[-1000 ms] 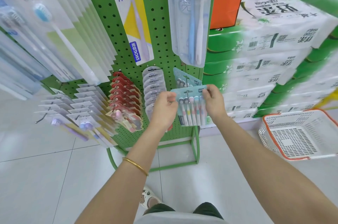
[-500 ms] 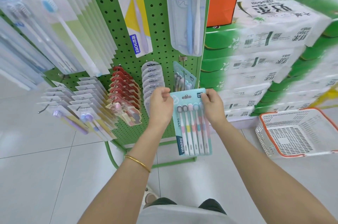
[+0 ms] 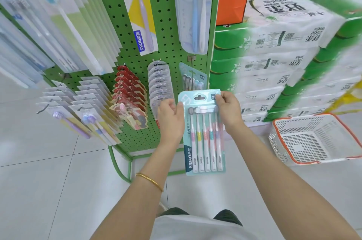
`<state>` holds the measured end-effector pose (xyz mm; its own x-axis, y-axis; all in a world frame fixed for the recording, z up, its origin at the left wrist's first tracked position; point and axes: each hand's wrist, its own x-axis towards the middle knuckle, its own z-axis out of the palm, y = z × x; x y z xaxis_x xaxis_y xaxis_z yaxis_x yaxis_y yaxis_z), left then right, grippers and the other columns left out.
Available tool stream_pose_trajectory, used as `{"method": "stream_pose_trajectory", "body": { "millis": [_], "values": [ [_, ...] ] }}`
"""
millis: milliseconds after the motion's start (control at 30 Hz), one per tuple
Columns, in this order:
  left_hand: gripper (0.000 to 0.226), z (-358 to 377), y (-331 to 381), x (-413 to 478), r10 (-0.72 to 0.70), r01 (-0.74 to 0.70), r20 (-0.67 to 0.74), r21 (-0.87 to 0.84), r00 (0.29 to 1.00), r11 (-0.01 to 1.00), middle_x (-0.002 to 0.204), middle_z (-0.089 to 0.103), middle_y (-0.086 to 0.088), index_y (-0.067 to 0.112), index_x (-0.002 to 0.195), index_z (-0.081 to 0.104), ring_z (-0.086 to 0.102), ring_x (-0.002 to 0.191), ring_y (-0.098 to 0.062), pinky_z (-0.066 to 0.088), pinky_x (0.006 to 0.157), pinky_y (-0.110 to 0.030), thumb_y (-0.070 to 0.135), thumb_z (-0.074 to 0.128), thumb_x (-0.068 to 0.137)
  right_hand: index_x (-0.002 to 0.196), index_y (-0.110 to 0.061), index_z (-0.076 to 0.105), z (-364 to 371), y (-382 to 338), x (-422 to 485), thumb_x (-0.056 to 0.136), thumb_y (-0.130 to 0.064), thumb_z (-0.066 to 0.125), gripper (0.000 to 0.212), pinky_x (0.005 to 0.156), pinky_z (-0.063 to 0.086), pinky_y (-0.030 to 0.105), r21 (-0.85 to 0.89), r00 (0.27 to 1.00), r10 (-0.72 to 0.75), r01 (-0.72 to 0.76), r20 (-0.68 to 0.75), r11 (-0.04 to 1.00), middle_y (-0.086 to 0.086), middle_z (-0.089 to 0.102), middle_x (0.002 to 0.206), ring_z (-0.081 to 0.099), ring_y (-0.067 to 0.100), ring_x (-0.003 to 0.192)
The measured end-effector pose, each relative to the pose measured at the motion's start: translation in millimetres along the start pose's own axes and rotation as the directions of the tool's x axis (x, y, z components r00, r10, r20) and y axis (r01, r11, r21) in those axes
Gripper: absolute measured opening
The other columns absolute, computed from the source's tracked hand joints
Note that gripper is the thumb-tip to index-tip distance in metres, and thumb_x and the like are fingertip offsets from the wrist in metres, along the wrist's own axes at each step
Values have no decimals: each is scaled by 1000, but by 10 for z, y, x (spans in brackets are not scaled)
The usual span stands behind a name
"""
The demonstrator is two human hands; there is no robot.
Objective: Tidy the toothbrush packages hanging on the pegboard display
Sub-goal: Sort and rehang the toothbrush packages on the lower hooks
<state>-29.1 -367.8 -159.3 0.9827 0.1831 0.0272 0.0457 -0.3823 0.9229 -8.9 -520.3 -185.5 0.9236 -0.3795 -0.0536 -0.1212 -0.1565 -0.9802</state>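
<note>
Teal card backs the five-brush pack [image 3: 203, 132], held off the pegboard [image 3: 168, 24], just below and in front of its lower right hook [image 3: 191, 57], where a second pack [image 3: 193, 80] hangs. The left hand [image 3: 169, 116] pinches the pack's upper left edge, the right hand [image 3: 229, 110] its top right corner. Likely risks: the hang hole [image 3: 199, 97] may miss the hook, bending the card or knocking the second pack loose; the light pinch could let the pack slip to the floor [image 3: 58, 181]. Compared with a second ago, it sits lower, farther from the pegboard, full face showing.
</note>
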Motion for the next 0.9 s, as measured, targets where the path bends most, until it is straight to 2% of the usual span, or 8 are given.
{"method": "stream_pose_trajectory", "body": {
  "millis": [133,233,367,433,533,667,800,900],
  "values": [
    [21,125,110,-198,14,2,190,-84,982,997,95,49,11,20,111,41,48,83,2,37,74,-21,38,42,99,75,-14,45,-93,-164,-58,97,-13,45,22,61,33,29,96,998,39,-33,-58,995,3,42,69,37,15,64],
    [33,244,182,-238,57,-49,126,-69,990,996,92,47,20,15,117,42,47,79,13,36,67,-9,38,51,96,73,-13,50,-210,-309,-133,97,-14,48,24,58,38,26,215,996,46,-28,-80,976,1,47,68,43,11,61],
    [40,355,376,-173,104,-101,41,-74,994,992,92,51,15,10,117,48,52,82,0,37,65,-14,41,55,93,111,-12,61,-434,-288,-307,94,-43,52,36,81,54,33,340,985,153,-170,76,925,2,70,102,67,16,94],
    [40,421,488,-146,119,-116,35,-77,992,990,92,48,16,10,117,47,51,82,2,38,65,-12,43,54,94,111,-11,61,-487,-223,-448,97,-34,51,28,78,55,33,410,982,156,-187,109,892,2,73,98,69,17,91],
    [54,538,559,-166,198,-202,63,62,978,977,119,53,0,10,130,39,54,107,-19,48,87,-37,50,47,93,111,-6,60,-495,-207,-561,99,-21,49,23,75,56,35,541,988,134,-152,73,827,9,72,98,70,22,86],
    [73,645,467,-345,411,-449,181,389,893,804,147,32,-20,10,150,11,36,134,-35,38,103,-47,49,36,94,110,0,59,-573,-262,-507,99,-16,48,23,67,57,29,631,988,153,-119,0,767,13,71,96,69,22,81],
    [63,719,309,-445,509,-595,314,516,801,616,151,27,-25,9,148,26,30,138,-40,33,108,-50,43,31,96,103,-3,59,-650,-280,-444,100,-17,46,19,67,57,29,661,980,198,-133,-24,738,10,71,93,69,21,81],
    [58,725,201,-506,555,-725,475,539,682,430,151,31,-21,10,144,37,31,139,-36,33,110,-52,41,28,96,113,-3,56,-711,-269,-366,100,-21,46,25,79,57,37,705,962,269,-162,-42,691,14,69,103,68,26,90]
  ]
}}
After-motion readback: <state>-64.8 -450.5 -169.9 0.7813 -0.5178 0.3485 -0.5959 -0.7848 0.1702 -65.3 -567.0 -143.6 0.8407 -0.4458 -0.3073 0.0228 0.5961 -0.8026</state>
